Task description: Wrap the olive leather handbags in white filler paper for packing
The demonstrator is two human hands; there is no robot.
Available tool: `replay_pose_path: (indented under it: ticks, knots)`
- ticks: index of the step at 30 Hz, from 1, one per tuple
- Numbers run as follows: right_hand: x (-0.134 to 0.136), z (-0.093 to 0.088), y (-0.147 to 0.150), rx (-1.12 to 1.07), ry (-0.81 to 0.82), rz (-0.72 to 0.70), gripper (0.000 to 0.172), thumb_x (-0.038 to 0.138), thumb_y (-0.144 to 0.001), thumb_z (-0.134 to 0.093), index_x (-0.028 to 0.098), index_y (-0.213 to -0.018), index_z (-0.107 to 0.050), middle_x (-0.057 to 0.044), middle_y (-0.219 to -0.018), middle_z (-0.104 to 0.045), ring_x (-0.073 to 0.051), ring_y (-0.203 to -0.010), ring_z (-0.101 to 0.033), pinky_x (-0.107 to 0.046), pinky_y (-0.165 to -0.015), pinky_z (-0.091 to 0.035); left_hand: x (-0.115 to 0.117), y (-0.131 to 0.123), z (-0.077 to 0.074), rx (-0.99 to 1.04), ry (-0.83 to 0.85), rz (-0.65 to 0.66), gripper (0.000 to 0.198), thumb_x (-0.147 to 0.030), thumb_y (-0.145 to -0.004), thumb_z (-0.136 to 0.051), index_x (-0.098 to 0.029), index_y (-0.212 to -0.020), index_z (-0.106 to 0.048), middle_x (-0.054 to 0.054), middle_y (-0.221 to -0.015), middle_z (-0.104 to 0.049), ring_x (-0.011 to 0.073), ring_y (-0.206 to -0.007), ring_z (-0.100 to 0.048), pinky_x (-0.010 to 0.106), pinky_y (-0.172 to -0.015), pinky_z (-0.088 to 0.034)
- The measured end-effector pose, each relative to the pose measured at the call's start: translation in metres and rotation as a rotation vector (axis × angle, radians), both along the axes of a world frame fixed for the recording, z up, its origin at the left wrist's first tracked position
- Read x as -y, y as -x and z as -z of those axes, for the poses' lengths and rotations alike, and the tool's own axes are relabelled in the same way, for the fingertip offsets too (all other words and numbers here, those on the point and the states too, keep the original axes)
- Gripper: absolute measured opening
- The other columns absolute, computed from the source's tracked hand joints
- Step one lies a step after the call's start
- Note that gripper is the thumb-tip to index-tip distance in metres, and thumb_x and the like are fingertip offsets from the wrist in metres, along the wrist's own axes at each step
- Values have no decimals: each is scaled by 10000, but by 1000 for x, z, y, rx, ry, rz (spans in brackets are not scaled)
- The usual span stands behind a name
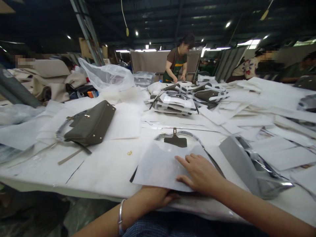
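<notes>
Directly ahead, at the near side of the surface (108,164), find the handbag (170,142), lying flat beneath a white sheet (158,164), with brass clasp (175,131) and wrapped handle (195,135) showing past the sheet's far edge. See the right hand (197,169) on top, fingers apart, index outstretched, touching the sheet without pinching. Note the left hand (158,195) under the near edge, mostly hidden; impossible to tell whether clamped on the handbag or merely propping.

Probably best to settle the sheet gently: press from the middle outward with spread fingers, avoid poking a crease, and keep the thin sheet off the clasp. Support the near side from below, so close to the surface's front edge, and push inward before letting go.

For open room, favour the left, toward a second handbag (89,125), but steer around the small brass pieces (129,152) between. Avoid swinging right into the grey piece (234,164) or the loose papers (286,158) beyond. Straight ahead, stop short of the stacked bundles (175,102), with a co-worker (176,62) behind.
</notes>
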State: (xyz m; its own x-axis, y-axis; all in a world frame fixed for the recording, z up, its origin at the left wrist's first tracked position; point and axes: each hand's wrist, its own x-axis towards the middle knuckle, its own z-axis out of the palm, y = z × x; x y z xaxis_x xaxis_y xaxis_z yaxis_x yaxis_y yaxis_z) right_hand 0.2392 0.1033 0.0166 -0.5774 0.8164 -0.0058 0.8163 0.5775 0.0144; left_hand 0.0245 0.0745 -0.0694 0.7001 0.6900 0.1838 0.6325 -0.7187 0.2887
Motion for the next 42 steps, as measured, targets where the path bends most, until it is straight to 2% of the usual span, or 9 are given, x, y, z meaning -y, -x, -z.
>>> replay_pose_path:
  ticks: [2,4,9,15,20,24,36,39,42]
  knots:
    - [0,10,-6,-27,-57,-60,657,560,-910,-557,248,-1476,-437,-164,-1353,-587,-371,-1217,-547,-553,-984,-447,1,0,2,-26,-31,-9,650,-584,-974,-446,-269,-1531,-335,49,-1587,-350,296,-1475,-267,484,-1243,-147]
    - [0,17,-16,-22,-65,-73,618,545,-931,-524,303,-1491,-419,-142,-1496,-475,-405,-1335,-451,-616,-1033,-390,1,1,3,-46,-62,-19,666,-581,-976,-444,-280,-1548,-288,42,-1597,-328,292,-1482,-251,485,-1246,-128]
    - [-6,19,-33,-3,36,-92,546,539,-979,-418,300,-1469,-458,-138,-1456,-528,-419,-1317,-485,-698,-1025,-354,2,1,-3,-47,-90,-8,680,-572,-975,-455,-284,-1558,-256,52,-1606,-307,296,-1484,-245,503,-1243,-143]
    - [-7,28,-36,-46,62,-264,523,422,-1020,-391,376,-1533,-297,-61,-1590,-340,-337,-1442,-343,-631,-1125,-292,3,-2,3,4,-82,-28,645,-620,-961,-428,-339,-1533,-323,-5,-1583,-361,316,-1470,-279,510,-1225,-234]
    - [1,47,-42,-85,124,-208,535,435,-1033,-356,353,-1551,-250,-49,-1614,-278,-311,-1478,-269,-609,-1155,-269,4,-1,13,12,-111,-21,599,-599,-972,-429,-327,-1504,-388,7,-1550,-417,306,-1455,-316,490,-1225,-235]
    - [0,49,-42,-107,152,-174,549,481,-1027,-345,337,-1550,-264,-45,-1616,-274,-309,-1485,-248,-617,-1166,-239,5,2,14,-26,-110,-7,605,-581,-986,-419,-280,-1510,-376,44,-1550,-417,289,-1455,-316,483,-1226,-211]
    - [-18,47,-47,-149,106,-244,581,520,-1005,-374,304,-1540,-309,-83,-1594,-326,-329,-1467,-291,-609,-1148,-234,12,1,-4,-77,-65,-47,427,-552,-963,-495,-304,-1288,-617,29,-1365,-612,282,-1348,-473,451,-1184,-304]
    - [-17,51,-48,-157,58,-240,566,506,-1009,-374,323,-1540,-302,-89,-1589,-336,-337,-1460,-306,-627,-1136,-236,13,1,-5,-107,-36,-46,419,-527,-960,-520,-295,-1300,-597,43,-1285,-660,277,-1251,-562,440,-1123,-391]
    - [-16,54,-48,-158,52,-242,543,498,-1018,-352,335,-1534,-313,-87,-1590,-335,-348,-1458,-304,-648,-1127,-232,26,-4,-22,-166,-23,-70,429,-414,-956,-569,-251,-1352,-533,71,-1170,-703,265,-1062,-663,413,-965,-525]
